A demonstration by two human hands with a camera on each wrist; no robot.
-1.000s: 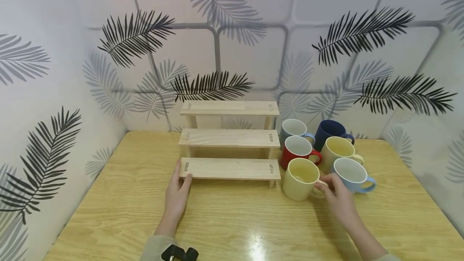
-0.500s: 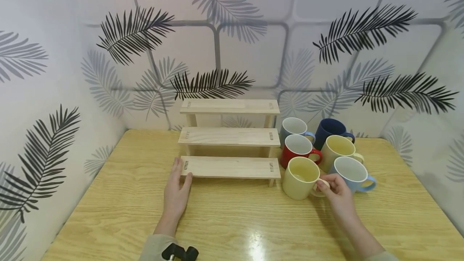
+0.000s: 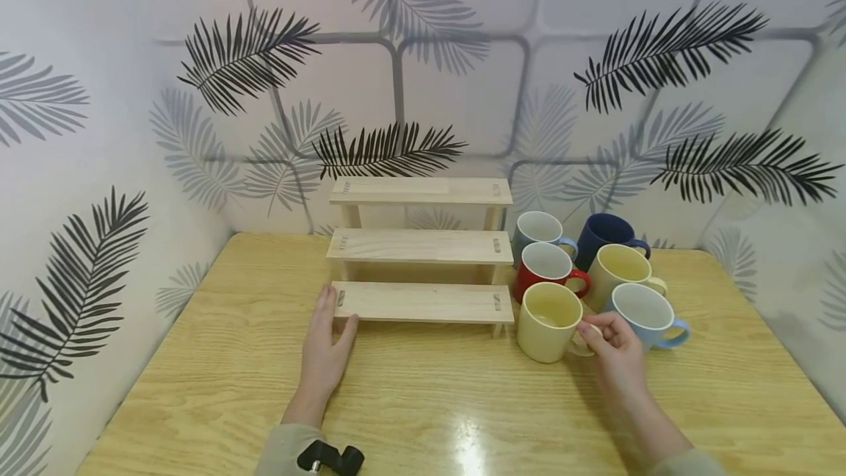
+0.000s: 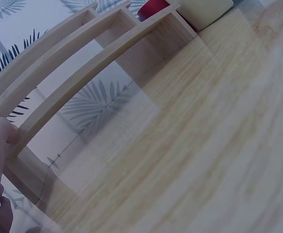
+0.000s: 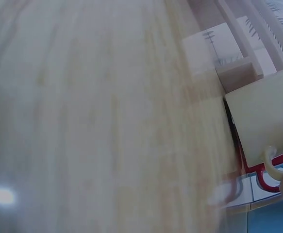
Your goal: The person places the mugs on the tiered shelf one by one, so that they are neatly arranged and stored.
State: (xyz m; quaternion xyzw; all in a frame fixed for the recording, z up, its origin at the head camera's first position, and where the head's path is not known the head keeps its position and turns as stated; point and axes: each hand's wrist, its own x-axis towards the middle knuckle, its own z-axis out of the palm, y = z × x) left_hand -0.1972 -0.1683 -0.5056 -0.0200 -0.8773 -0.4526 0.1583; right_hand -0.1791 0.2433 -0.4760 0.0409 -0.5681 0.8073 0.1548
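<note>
A three-tier wooden shelf stands at the middle of the table. My left hand rests at the lowest tier's left end, fingers extended along its side and thumb at the front edge. In the left wrist view the thumb touches that board. To the right of the shelf, my right hand pinches the handle of a pale yellow mug, which is upright close by the lowest tier. The right wrist view shows this mug with fingers at its handle.
Behind and beside the held mug stand a red mug, a second yellow mug, a dark blue mug and two light blue mugs, one in front, one at the back. A patterned wall rises behind the table.
My right hand keeps its pinch on the yellow mug's handle, and the mug has barely moved. The left hand stays at the shelf's end. The whole head view has shifted slightly.
</note>
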